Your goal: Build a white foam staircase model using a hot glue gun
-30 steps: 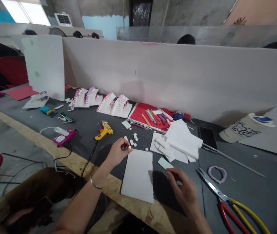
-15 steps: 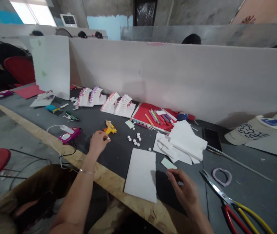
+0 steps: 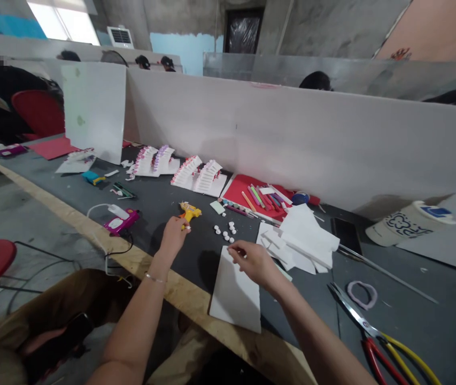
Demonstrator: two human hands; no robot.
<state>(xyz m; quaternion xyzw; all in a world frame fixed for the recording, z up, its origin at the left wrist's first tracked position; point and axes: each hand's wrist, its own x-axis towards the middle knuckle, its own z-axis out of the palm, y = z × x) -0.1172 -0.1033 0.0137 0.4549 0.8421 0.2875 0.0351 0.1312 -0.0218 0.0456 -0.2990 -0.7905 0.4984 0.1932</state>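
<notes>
My left hand point(image 3: 175, 235) pinches a small white piece point(image 3: 188, 228) between thumb and fingertips, just in front of a yellow glue gun point(image 3: 190, 212) lying on the dark table. My right hand point(image 3: 252, 262) hovers over the far end of a white foam board point(image 3: 236, 299), its fingers curled together; whatever may be between them is hidden. Beyond its fingertips lie several small white balls point(image 3: 226, 235). A pale green slip point(image 3: 217, 207) rests behind the balls.
White paper scraps point(image 3: 306, 235) lie to the right, with scissors point(image 3: 366, 323), a lavender ring point(image 3: 362, 295), a metal rod point(image 3: 392, 275) and a cup point(image 3: 406, 224). Coloured sticks point(image 3: 262, 198) lie on red sheet. White stepped models point(image 3: 199, 176) stand behind. A purple power strip point(image 3: 122, 221) is left.
My right hand has moved left and away from me, from beside the foam board to above its far end. My left hand stays by the glue gun with the small white piece.
</notes>
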